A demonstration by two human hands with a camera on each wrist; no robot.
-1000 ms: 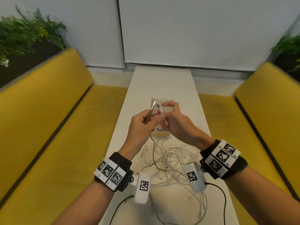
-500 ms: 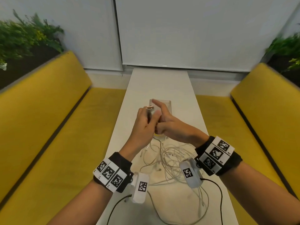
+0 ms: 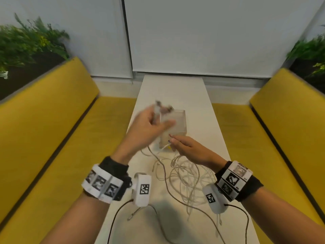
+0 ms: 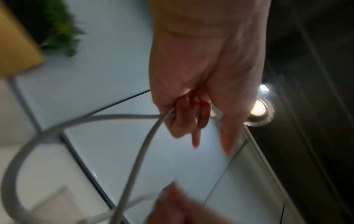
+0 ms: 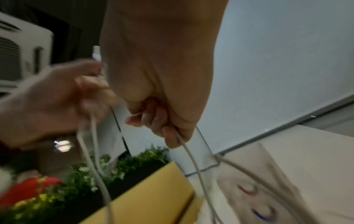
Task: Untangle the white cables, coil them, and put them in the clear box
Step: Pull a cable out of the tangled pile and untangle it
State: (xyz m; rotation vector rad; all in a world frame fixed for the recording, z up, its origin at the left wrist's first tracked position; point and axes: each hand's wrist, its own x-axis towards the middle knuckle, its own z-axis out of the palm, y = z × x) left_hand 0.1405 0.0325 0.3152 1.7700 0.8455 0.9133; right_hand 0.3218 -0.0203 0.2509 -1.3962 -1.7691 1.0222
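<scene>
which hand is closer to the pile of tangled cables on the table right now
Right. The right hand pinches a cable low, just above the far edge of the tangled pile. The left hand is raised higher, up in front of the clear box, its grip closed round cable ends.

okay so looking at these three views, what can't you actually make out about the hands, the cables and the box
- Head view: the raised left hand is motion-blurred, so the plug ends above its fingers are unreadable.
- Head view: how many white cables form the tangled pile on the white table cannot be counted.
- Head view: both hands cover the clear plastic box; its contents are unclear.
- Right wrist view: the right hand hides where its cable ends.
</scene>
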